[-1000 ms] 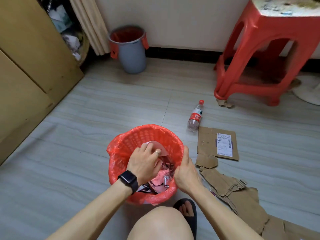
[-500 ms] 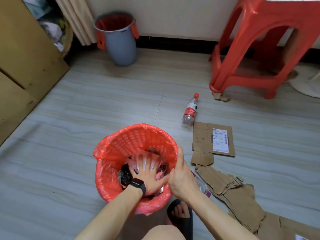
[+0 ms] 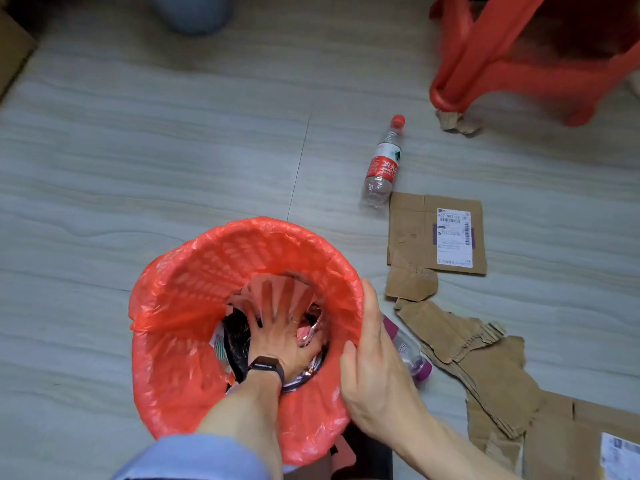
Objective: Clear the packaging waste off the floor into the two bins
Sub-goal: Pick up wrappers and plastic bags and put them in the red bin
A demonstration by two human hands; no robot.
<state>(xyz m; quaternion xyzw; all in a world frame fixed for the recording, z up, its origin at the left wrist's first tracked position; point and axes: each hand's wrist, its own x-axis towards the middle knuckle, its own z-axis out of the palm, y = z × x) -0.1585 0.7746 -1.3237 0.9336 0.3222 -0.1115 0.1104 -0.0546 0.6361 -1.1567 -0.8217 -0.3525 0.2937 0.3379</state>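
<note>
The red-lined bin [image 3: 194, 306] stands on the floor [image 3: 138, 150] in the near centre. Its thin red bag is folded over the rim and shows the basket mesh through it. Crumpled pink, silver and black waste [image 3: 308, 336] lies at the bottom.

The left hand [image 3: 277, 327], with a black band on the wrist, reaches down inside the bin. Its fingers are straight and spread, pressing flat on the waste.

The right hand [image 3: 374, 362] grips the bin's right rim, thumb inside and fingers outside.

To the right of the bin:
- a red-capped bottle [image 3: 382, 164], lying on its side
- a labelled cardboard sheet [image 3: 415, 230]
- torn cardboard [image 3: 485, 358]
- a purple-labelled bottle [image 3: 408, 351], partly hidden behind the right hand

A grey bin [image 3: 194, 12] stands at the far edge.
</note>
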